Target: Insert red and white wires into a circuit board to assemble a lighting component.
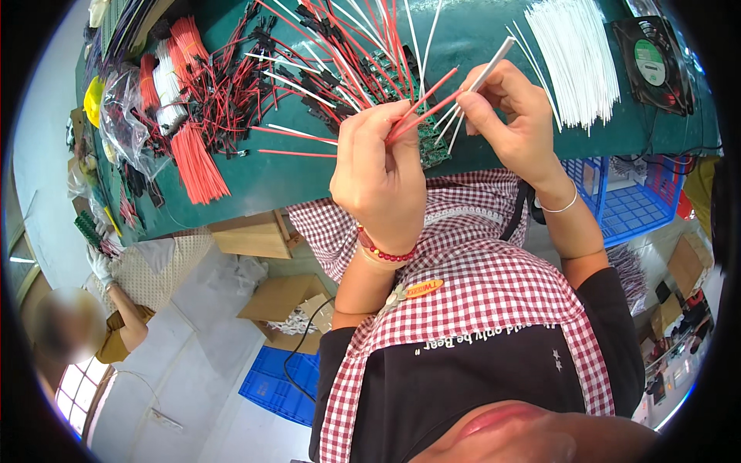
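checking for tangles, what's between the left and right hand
Red wires and white wires, with a green circuit board behind them; the head view shows it.

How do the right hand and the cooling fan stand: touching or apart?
Apart: in the head view, white wires lie between the right hand and the cooling fan.

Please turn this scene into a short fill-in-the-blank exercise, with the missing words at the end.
The beaded bracelet is on the ____ wrist.
The wires pointing from the left hand toward the right hand are ____.
The black fan lies to the ____ of the big white bundle.
The plastic crate at the picture's right is ____.

Missing words: left; red; right; blue.
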`<state>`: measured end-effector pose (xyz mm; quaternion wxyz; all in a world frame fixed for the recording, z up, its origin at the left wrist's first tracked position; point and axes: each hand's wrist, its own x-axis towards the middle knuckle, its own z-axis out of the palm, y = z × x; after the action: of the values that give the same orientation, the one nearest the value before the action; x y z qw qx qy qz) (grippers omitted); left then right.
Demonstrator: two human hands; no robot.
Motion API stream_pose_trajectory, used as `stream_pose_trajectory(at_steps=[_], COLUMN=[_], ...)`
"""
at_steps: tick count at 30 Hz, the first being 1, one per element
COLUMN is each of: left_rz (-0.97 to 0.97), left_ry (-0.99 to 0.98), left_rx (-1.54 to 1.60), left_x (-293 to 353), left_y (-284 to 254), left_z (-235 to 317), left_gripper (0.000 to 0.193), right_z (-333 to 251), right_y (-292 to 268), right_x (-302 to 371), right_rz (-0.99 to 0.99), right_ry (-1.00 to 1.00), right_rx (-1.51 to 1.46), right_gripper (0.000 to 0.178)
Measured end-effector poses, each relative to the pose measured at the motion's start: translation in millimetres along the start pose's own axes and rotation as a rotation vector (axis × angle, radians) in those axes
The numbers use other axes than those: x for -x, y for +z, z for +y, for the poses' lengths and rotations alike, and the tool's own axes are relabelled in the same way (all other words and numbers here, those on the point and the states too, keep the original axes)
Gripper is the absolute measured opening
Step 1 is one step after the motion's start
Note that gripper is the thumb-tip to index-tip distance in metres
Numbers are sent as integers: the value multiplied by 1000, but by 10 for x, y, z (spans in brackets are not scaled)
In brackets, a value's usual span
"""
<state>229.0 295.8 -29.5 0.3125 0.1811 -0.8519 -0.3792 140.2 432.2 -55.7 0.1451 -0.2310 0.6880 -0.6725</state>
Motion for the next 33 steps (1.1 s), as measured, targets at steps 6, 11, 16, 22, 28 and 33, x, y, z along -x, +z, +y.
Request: stream_pose_trajectory(at_steps=[6, 11, 16, 22, 28, 33], left_rz=[-2, -2, 6, 24, 26, 12], left_ry=[52, 35, 49, 67, 49, 71], left_rx=[-76, -67, -85, -104, -93, -95], left_x=[16, 28, 28, 22, 31, 30], left_y=[-3, -12, 3, 1, -1, -18], left_z=[-9, -11, -20, -30, -36, -21], left_gripper=[14, 15, 15, 16, 16, 15], right_z=[24, 44, -6, -30, -28, -17], right_y=[-10, -1, 26, 61, 72, 68], right_x=[2, 9, 24, 5, 10, -1], right_rz=[8, 8, -12, -35, -16, -14], right_ry=[-38, -79, -94, -103, -100, -107], right_rx=[-2, 59, 73, 95, 102, 77], right_gripper=[10, 11, 11, 12, 11, 11])
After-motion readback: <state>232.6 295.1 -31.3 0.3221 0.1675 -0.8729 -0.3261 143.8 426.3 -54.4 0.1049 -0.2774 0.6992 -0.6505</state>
